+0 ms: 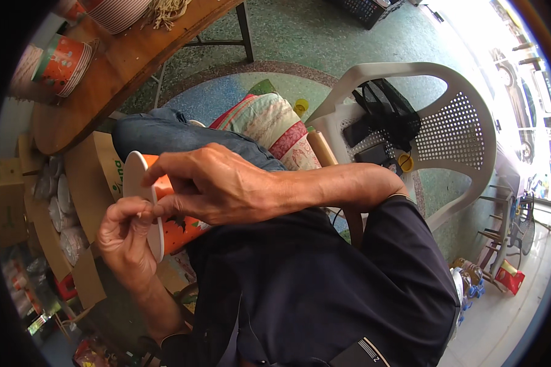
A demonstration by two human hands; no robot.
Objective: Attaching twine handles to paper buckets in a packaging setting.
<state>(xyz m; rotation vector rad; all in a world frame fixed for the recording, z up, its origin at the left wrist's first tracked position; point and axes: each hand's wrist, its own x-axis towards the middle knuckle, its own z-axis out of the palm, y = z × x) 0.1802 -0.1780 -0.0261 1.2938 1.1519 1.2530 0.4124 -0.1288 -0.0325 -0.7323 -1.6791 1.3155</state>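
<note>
An orange paper bucket [179, 235] with dark and white printed figures lies sideways against my body, its white rim and pale round end turned left. My right hand [223, 183] reaches across from the right, fingers bent over the bucket's rim and side, thumb at the rim. My left hand [127, 238] comes up from below on the rim side. Its thumb and forefinger are pinched together beside my right thumb. Anything between those fingertips is too small to make out. My right hand covers much of the bucket's side.
Stacked orange buckets [67, 64] and a bundle of pale cords [167, 12] sit on the wooden table [119, 67]. An open cardboard box [95, 162] with wrapped goods stands at left. A white plastic chair [456, 125] at right holds a black mesh bag [392, 113].
</note>
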